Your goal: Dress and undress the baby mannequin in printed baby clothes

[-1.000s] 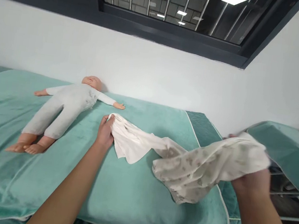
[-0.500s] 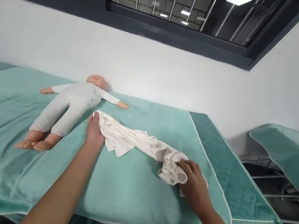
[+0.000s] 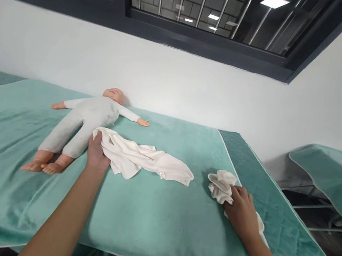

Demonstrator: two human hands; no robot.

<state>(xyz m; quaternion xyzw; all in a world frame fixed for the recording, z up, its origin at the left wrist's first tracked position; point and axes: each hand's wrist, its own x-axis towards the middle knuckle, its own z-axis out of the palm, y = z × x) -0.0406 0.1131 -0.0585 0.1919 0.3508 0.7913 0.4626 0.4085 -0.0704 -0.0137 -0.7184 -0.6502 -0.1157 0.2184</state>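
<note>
My left hand (image 3: 97, 154) is closed on one end of a white baby garment (image 3: 150, 161), which stretches rightward over the green blanket (image 3: 158, 223). A small tag and a few snaps show on the cloth. At the right, my right hand (image 3: 242, 211) grips a separate crumpled piece of white baby clothing (image 3: 221, 186); part of it sticks out past the wrist. Bare blanket lies between the two pieces. Just left of my left hand a baby doll (image 3: 88, 117) with a pale cloth body lies on its back, arms spread, head toward the wall.
The blanket lies on a bed with a quilted green cover (image 3: 268, 203) showing at the right. Beyond a gap stands another bed (image 3: 331, 174) with a metal frame. A white wall (image 3: 176, 86) and a dark-framed window (image 3: 207, 40) rise behind.
The two white pieces, bunched together before, are now apart. My right hand has moved right with the crumpled one, and my left hand has shifted slightly left with the other.
</note>
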